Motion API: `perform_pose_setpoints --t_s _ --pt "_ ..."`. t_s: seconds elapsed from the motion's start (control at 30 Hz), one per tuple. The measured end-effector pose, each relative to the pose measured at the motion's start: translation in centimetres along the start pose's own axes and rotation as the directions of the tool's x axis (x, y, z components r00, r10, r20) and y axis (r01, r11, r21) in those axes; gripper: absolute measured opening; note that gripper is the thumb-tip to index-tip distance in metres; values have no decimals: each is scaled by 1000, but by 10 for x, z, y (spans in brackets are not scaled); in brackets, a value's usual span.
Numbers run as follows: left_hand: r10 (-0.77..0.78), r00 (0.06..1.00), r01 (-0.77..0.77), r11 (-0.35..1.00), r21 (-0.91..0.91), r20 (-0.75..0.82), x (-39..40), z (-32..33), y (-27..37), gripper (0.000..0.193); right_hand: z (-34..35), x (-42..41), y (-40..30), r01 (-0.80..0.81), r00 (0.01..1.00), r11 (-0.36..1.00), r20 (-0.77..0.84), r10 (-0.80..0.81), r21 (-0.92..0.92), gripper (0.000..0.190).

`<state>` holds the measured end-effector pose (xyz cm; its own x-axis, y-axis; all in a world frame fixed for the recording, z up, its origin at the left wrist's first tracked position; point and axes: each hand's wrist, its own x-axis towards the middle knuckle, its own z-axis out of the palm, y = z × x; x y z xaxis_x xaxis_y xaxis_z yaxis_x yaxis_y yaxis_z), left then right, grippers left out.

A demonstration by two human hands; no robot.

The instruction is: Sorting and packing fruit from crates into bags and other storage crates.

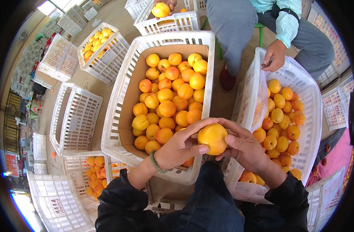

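Note:
Between my two hands I hold one yellow-orange peach (213, 139), in front of my knees. My left hand (179, 145), with a green bangle at the wrist, grips it from the left. My right hand (243, 143) has its thumb and fingers on the fruit's right side. Under my left forearm stands a white plastic crate (110, 136) lined with brown cardboard (129, 116) and heaped with yellow and orange peaches (167, 108). To the right, below my right hand, another white crate (313, 121) with a clear plastic liner holds more peaches (277, 115).
A co-worker's hand (274, 56) rests by the right crate's far rim; another hand (170, 4) holds a peach (161, 10) over a far crate (168, 27). White crates stand at left, including a slatted one (78, 119) and a fruit-filled one (105, 61). A pink cloth (333, 156) lies far right.

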<state>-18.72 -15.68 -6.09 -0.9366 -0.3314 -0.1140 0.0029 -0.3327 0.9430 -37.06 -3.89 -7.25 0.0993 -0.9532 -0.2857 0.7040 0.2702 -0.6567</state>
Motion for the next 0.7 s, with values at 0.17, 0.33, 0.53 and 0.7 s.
perform_pose_setpoints --t_s 0.17,0.33,0.53,0.7 --pt "19 998 -15 998 64 -68 0 10 -6 61 7 0 7 63 998 964 -11 -68 -259 55" --pt "78 985 -58 991 124 -156 -7 11 -6 54 9 -7 4 119 993 969 12 -119 -217 55" --pt "216 895 -50 918 393 -390 -80 -18 24 48 -9 -19 12 227 955 420 115 -275 -879 45" --pt "192 707 62 942 330 -681 -147 -34 47 54 -12 -19 24 200 957 147 161 -243 -969 35"
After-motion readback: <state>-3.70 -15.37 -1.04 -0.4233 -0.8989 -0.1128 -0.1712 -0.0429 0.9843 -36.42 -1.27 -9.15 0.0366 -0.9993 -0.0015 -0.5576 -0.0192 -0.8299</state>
